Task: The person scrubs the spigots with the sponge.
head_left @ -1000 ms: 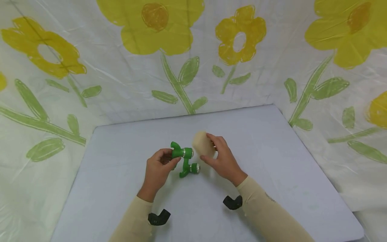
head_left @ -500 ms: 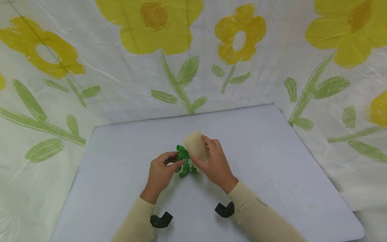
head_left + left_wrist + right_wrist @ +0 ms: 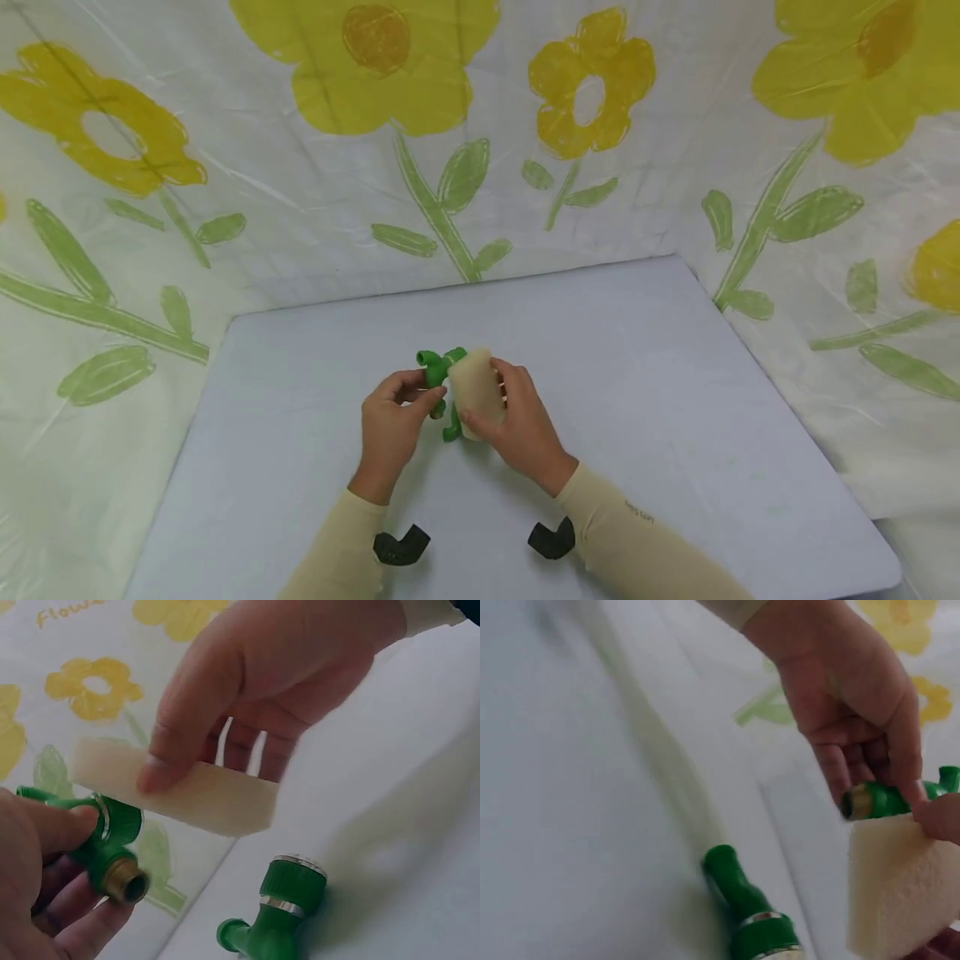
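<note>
My left hand (image 3: 392,429) pinches a green tap (image 3: 433,372) between thumb and fingers, holding it above the table. Its threaded brass end (image 3: 126,882) points outward in the left wrist view. In my right hand (image 3: 523,429) is a cream sponge (image 3: 477,387), gripped by thumb and fingertips and laid against the tap's head. A second green tap (image 3: 289,892), with a silver ring and ribbed head, rests on the table below; the head view shows only its curved spout (image 3: 452,427), the sponge covering the rest.
The pale table (image 3: 637,400) has a rounded front right corner. Behind and beside it hangs a white sheet (image 3: 315,242) painted with yellow flowers. A black angled piece (image 3: 402,546) sits by the left sleeve, and another black piece (image 3: 552,539) by the right.
The right hand has brought the sponge left and slightly down, from beside the held tap onto it. The left hand has turned the tap, its head now tilted up and away.
</note>
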The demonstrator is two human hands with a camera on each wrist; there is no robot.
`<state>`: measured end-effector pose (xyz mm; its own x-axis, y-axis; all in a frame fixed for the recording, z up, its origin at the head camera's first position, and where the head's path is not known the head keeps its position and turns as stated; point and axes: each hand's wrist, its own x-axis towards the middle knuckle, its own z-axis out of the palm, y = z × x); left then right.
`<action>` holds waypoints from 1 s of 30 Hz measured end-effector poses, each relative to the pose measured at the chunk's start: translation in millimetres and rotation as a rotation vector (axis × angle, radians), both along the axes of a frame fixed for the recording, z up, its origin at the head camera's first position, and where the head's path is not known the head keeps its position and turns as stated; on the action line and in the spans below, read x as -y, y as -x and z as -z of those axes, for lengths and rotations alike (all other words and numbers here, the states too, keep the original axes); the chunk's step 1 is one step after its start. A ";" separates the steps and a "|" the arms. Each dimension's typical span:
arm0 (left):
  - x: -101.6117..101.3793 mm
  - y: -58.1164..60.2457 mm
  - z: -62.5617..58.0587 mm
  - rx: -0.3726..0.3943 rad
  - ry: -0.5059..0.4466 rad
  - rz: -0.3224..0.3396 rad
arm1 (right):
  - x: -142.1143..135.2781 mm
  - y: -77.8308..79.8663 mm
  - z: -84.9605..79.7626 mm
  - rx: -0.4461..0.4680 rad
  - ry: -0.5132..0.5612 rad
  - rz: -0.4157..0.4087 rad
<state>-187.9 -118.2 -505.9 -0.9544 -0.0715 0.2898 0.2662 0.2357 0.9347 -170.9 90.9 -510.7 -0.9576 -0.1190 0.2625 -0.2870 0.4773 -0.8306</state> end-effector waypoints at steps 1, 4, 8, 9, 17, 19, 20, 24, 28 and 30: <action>-1.0 -0.9 0.3 -0.001 0.012 0.023 | -0.6 0.7 -1.2 -0.018 0.008 0.011; -4.4 -3.8 1.7 -0.035 0.070 0.106 | -5.0 4.1 -8.6 -0.088 0.042 0.039; -7.3 -6.2 2.1 -0.126 0.147 0.150 | -10.4 7.2 -15.4 -0.141 0.050 0.042; -7.4 -6.5 1.8 -0.137 0.143 0.147 | -10.8 6.6 -15.8 -0.143 0.042 0.034; -3.3 -6.0 2.1 -0.089 -0.003 0.075 | -6.3 -2.9 0.4 -0.142 -0.073 -0.019; -3.5 -6.4 2.3 -0.091 -0.007 0.094 | -5.5 -1.9 0.0 -0.158 -0.060 -0.011; -3.8 -6.8 2.3 -0.098 0.003 0.108 | -5.7 -0.4 -1.5 -0.168 -0.047 -0.005; -5.9 -7.3 4.4 -0.173 0.111 0.171 | -9.1 7.4 -12.7 -0.207 0.002 0.028; -6.2 -7.3 6.6 -0.280 0.203 0.183 | -13.8 10.9 -21.7 -0.190 0.007 0.017; -4.2 -7.0 6.5 -0.294 0.190 0.165 | -13.9 8.6 -20.3 -0.164 -0.004 -0.002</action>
